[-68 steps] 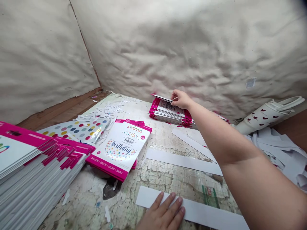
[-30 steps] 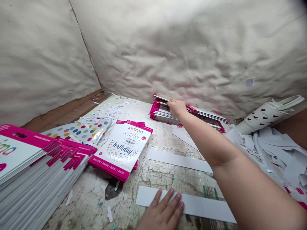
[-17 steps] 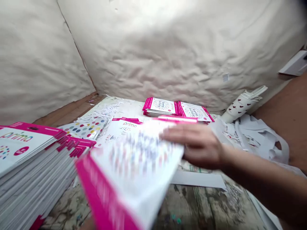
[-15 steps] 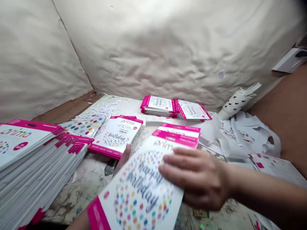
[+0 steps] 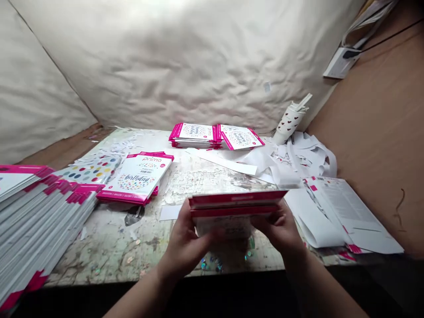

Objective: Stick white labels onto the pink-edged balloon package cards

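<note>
Over the front edge of the cracked, worn tabletop (image 5: 109,256), a small bundle of pink-headed balloon packets (image 5: 236,205) is held up between the two hands. The left hand (image 5: 187,249) and the right hand (image 5: 276,229) are brought close together, one clamped on each side of the bundle, with the pink header strips turned upward and a printed face partly seen below them. Scattered sequins (image 5: 212,265) are seen on the tabletop just below the hands. To the left, a tall stack of packets (image 5: 36,229) is laid with its pink headers pointing right, and a single packet printed with a dotted birthday design (image 5: 135,176) is placed near it, resting on another pink-edged packet and beside a polka-dot balloon sheet (image 5: 91,171). Farther back, two low piles of packets (image 5: 192,136) are set side by side before a quilted cream cloth wall (image 5: 165,66). White paper strips (image 5: 225,162) are spread in front of them, and a heap of paper scraps (image 5: 298,152) is bunched to the right, below a tilted heart-patterned tumbler (image 5: 287,123). A printed sheet (image 5: 344,212) is laid near the right hand.
</note>
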Demonstrator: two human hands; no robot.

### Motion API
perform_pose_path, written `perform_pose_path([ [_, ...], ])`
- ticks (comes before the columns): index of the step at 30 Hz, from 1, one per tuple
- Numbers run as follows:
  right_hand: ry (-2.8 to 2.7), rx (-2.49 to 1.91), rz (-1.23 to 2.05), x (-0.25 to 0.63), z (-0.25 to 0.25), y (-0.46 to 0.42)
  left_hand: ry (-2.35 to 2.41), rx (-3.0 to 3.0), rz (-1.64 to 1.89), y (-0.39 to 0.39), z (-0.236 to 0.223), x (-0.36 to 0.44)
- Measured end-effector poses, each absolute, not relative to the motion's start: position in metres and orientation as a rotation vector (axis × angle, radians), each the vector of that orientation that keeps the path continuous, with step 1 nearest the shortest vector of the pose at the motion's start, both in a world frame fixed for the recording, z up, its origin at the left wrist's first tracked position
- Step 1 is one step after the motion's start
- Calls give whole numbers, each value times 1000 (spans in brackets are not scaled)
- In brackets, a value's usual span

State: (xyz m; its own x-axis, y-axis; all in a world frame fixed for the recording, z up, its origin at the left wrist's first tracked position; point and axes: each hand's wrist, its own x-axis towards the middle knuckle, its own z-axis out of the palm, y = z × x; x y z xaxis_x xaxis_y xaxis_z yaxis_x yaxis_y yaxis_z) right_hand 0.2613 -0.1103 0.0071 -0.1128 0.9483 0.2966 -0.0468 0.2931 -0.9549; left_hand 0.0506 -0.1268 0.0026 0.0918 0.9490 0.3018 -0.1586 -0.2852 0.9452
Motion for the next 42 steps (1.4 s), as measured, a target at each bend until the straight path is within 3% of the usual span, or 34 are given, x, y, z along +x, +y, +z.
perform_pose_path([
  [9,-1397,-842,981,249,12,-123,826,1440,1548,-140,11,64],
  [15,-1383,-927,1056,253,-17,-122,936,1472,1140,-131,-7,53],
  [24,-1571,-1030,1090,266,-37,-134,1065,1414,1169,-138,-10,63],
  [31,-1124,-1248,1002,354,-32,-119,1247,2164,700,-119,-16,6],
  [36,-895,-1346,1397,352,-6,-95,1677,2504,190,-122,-47,-45],
  [39,-891,-1205,1739,297,-14,-79,1783,2500,95,-128,-60,-41],
  [42,-890,-1101,1880,236,-33,-61,1826,2476,68,-129,-60,-33],
])
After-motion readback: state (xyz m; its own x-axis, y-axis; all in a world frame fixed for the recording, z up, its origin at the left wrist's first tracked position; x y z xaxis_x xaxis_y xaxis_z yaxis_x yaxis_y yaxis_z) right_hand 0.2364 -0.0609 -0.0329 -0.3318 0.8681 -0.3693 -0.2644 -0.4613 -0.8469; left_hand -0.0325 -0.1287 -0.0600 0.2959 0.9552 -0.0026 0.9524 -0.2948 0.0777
